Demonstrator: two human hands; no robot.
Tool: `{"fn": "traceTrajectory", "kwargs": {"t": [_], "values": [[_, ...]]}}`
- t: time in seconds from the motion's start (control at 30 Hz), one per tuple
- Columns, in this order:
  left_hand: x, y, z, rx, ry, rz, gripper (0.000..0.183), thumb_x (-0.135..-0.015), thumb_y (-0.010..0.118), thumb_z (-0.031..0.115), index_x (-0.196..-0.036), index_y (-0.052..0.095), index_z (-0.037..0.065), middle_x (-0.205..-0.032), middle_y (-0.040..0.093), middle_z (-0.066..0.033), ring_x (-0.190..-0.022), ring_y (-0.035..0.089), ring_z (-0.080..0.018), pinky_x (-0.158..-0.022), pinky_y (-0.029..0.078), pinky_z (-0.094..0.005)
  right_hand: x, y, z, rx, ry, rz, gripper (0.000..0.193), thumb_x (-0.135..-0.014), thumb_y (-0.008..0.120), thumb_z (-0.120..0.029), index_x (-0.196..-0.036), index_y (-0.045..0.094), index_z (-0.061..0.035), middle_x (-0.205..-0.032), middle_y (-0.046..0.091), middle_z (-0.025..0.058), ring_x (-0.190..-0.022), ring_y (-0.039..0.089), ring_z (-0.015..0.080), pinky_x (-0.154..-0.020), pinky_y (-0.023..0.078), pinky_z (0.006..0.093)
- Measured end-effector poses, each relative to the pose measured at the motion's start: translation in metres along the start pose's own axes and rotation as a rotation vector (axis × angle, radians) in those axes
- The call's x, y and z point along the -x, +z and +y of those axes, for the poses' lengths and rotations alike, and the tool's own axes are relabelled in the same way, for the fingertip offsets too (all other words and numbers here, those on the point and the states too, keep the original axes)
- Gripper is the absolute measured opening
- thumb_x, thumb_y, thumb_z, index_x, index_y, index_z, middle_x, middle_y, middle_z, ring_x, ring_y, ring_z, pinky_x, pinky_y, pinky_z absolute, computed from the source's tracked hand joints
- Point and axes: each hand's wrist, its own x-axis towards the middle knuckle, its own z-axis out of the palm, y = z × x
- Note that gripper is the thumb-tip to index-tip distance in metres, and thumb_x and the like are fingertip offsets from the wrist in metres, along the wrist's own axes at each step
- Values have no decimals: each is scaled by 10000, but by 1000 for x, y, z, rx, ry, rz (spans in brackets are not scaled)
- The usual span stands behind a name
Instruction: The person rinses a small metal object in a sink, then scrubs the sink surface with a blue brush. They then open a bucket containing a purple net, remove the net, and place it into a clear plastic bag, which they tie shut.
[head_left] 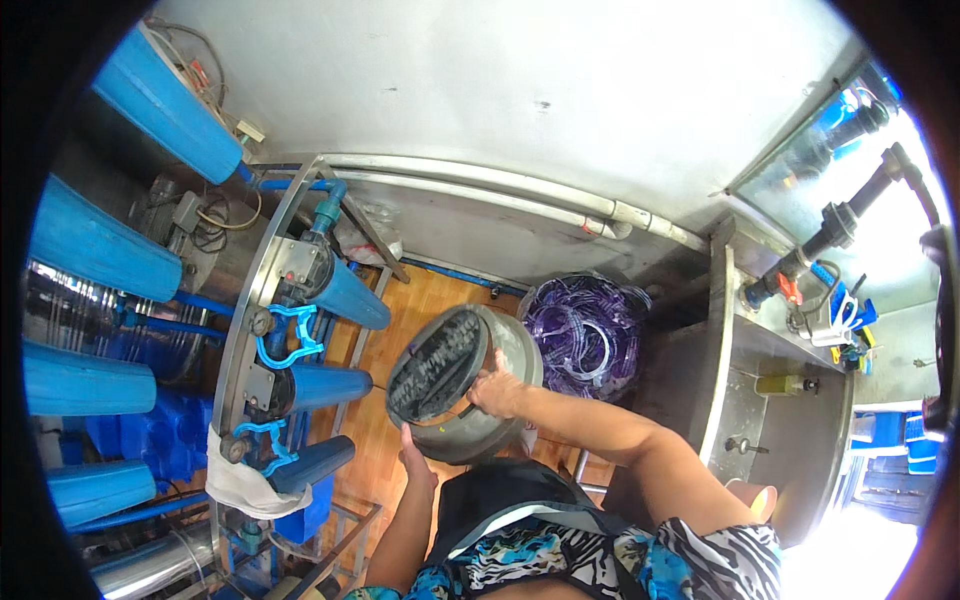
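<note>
A round grey bin lid (pixel 518 350), wide-rimmed, is held tilted in front of my body. Its dark, streaked oval flap (pixel 435 365) faces up, and a strip of floor shows through the gap beside it. My right hand (pixel 495 390) reaches across from the right, its fingers closed over the edge of the opening. At the lower left, my left hand (pixel 417 460) grips the rim from beneath; part of its fingers is hidden. Just beyond the lid, to the right, stands a clear bag (pixel 585 335) full of purple plastic pieces with handle-like loops.
On the left, a metal frame (pixel 245 330) carries blue filter housings (pixel 320 385) and light-blue wrenches (pixel 290 340). A white cloth (pixel 250 480) drapes over it. To the right are a steel sink (pixel 780 400) and black piping (pixel 835 225). White pipes (pixel 480 180) run along the wall.
</note>
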Motion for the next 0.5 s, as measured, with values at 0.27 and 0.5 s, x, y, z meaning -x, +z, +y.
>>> {"fn": "traceTrajectory", "kwargs": {"t": [0.27, 0.5], "values": [[-53, -24, -33, -491, 245, 71, 860, -738, 745, 291, -1380, 290, -55, -1391, 361, -245, -1293, 366, -340, -1067, 306, -399, -77, 90, -9, 214, -125, -210, 298, -858, 553, -233, -1125, 685, -211, -1200, 626, 9, -1195, 527, 225, -1024, 114, 758], [-118, -15, -57, -851, 589, -34, 605, -723, 744, 283, -1193, 507, -13, -1255, 470, -238, -1228, 411, -386, -1039, 331, -432, -135, 162, -2, 366, -234, -75, 252, -844, 536, -248, -971, 734, -158, -1032, 680, -21, -1124, 554, 223, -1067, 111, 717]]}}
